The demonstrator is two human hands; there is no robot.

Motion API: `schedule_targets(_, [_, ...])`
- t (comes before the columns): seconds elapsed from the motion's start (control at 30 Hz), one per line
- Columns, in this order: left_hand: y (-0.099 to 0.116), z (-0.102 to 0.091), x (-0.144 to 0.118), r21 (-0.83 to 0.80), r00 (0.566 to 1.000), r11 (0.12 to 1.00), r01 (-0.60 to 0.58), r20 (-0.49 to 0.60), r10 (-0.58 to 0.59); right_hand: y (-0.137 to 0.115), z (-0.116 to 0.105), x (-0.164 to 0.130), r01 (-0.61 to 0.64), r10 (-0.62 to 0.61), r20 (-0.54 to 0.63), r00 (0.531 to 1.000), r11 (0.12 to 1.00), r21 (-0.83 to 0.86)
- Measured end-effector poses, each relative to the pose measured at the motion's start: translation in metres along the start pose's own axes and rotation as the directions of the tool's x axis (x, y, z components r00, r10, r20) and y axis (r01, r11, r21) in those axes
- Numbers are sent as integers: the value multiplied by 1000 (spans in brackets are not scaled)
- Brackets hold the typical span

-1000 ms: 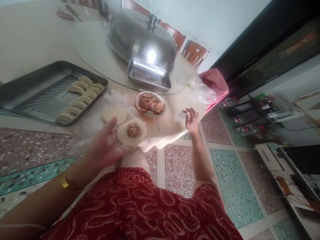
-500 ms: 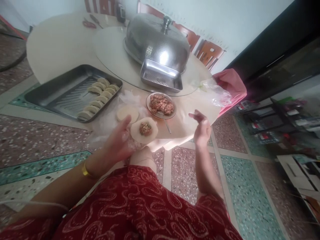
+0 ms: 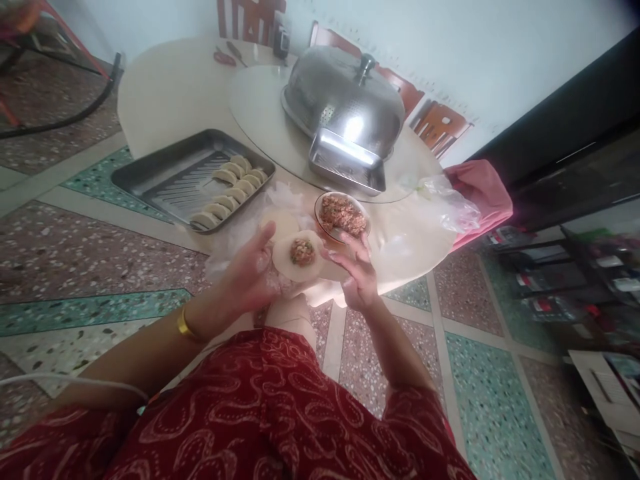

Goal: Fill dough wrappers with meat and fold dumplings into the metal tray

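A round dumpling wrapper lies on the fingers of my left hand, whose thumb points up beside it. In its middle sits a small mound of meat filling. My right hand is at the wrapper's right edge with fingers apart; a fingertip reaches the rim, but I cannot tell if it presses on it. Just beyond that hand stands a bowl of minced filling, its near side partly covered by the fingers. Behind my left thumb, more wrappers rest on crumpled plastic.
A dark metal tray at the left holds several folded dumplings. On the glass turntable are a large domed steel lid and a small metal pan. A clear plastic bag lies by a pink cloth.
My right hand has come left from the table's right side to the wrapper's edge. The spoon by the bowl is now hidden behind it. The head view has shifted left.
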State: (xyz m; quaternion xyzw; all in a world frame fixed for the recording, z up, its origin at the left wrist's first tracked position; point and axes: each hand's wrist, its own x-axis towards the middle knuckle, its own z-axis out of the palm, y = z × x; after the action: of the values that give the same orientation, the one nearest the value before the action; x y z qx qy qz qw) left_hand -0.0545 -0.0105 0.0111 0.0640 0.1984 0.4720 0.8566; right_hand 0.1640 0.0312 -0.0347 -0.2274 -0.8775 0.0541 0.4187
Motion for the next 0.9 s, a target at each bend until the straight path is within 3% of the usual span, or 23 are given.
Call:
schedule_targets(0.13, [2, 1, 1, -7, 1000, 1000, -14, 21, 14, -9, 0, -11, 69, -69, 32, 997, 997, -27])
schedule_targets(0.33, [1, 8, 4, -48, 1000, 998, -26, 9, 27, -15, 6, -19, 45, -42, 44, 998, 997, -67])
schedule_targets(0.47, [-1, 9, 6, -68, 998, 996, -63, -15, 62, -20, 12, -20, 198, -188, 82, 979, 971, -134])
schedule_targets(0.63, [-2, 7, 8, -55, 997, 996, -73, -16, 72, -25, 20, -22, 242, -227, 110, 968, 956, -163])
schedule_targets(0.7, [-2, 8, 8, -50, 996, 996, -78, -45, 76, -21, 15, -27, 253, -246, 66, 967, 957, -142])
schedule_targets(0.8, [-1, 10, 9, -31, 994, 994, -101, -55, 99, -3, -12, -36, 72, -115, -176, 978, 970, -234])
schedule_targets(0.83, [-2, 10, 10, -24, 993, 993, -113, -48, 112, 6, -26, -39, -94, 21, -242, 970, 951, -294])
schedule_targets(0.9, [-3, 9, 14, -12, 991, 991, -132, -38, 131, 29, -56, -48, -397, 288, -328, 900, 852, -342])
